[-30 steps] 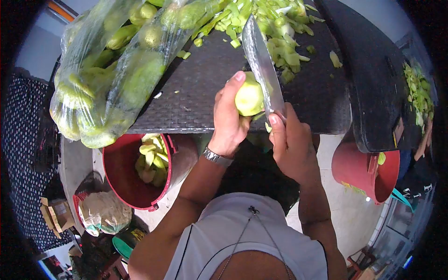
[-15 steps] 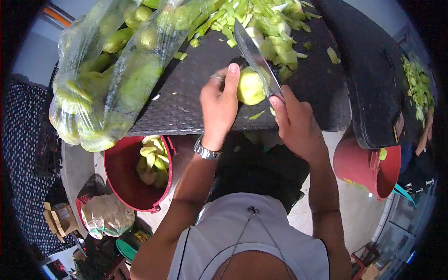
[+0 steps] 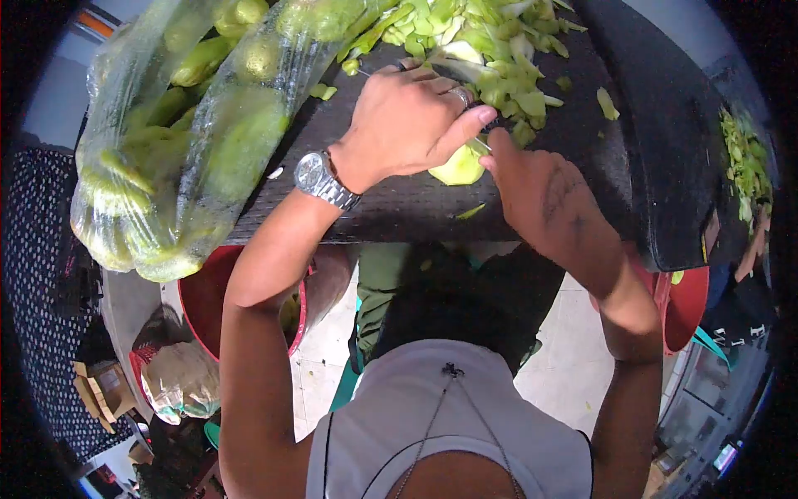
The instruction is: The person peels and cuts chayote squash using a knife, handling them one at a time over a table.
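Note:
A pale green, peeled piece of produce (image 3: 458,168) rests on the dark woven tabletop (image 3: 332,208); its far side is under my left hand (image 3: 416,125). That hand lies across the top of a kitchen knife (image 3: 482,145), fingers curled over the blade and thumb toward the handle. Most of the blade is hidden, with a short stretch showing by my thumb. My right hand (image 3: 544,195) is closed round the knife's handle. Beyond both hands is a heap of cut green pieces (image 3: 490,50). A thin sliver (image 3: 471,211) lies close by.
At the left, a clear plastic bag (image 3: 224,158) holds whole green produce. Red buckets (image 3: 199,291) (image 3: 686,312) stand below the table edge on both sides. On the right, a dark surface (image 3: 657,166) bears another pile of cuttings (image 3: 746,158), with another person's hand (image 3: 752,241) near it.
My left hand has moved from beside the produce to over it and onto the knife. The blade has turned from pointing away to lying across, and my right arm has swung outward.

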Motion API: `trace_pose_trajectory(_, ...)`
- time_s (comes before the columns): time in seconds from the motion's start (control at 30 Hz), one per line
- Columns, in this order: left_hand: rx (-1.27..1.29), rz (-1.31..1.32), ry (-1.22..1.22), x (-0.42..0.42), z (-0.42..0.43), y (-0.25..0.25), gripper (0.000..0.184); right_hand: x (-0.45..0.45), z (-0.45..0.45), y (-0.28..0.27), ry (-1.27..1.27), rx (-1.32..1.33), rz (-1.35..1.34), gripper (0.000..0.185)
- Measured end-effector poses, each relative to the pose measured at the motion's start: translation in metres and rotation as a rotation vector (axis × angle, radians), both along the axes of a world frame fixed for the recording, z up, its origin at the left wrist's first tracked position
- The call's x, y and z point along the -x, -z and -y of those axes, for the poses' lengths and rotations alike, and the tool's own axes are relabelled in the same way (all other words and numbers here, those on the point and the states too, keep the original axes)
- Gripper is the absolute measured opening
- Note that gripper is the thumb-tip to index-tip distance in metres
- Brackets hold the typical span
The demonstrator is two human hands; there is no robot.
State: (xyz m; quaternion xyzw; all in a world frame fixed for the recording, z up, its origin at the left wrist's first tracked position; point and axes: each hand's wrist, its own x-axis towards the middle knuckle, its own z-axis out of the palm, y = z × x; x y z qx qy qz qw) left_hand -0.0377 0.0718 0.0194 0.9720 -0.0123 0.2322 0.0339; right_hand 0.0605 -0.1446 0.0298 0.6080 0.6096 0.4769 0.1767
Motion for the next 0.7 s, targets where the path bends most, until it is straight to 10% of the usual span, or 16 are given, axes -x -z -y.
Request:
trace_pose_trajectory(0.3,0.01,-0.051,-0.016,-0.019,-0.006,-0.001,0.04,-0.02,-0.016,-0.01,-0.047,0.173,-1.018,0.021)
trace_pose_trajectory(0.7,0.08,-0.027,0.055,-0.02,-0.004,0.009,0.041,-0.016,-0.004,0.008,-0.008,0.164,-0.807,0.036)
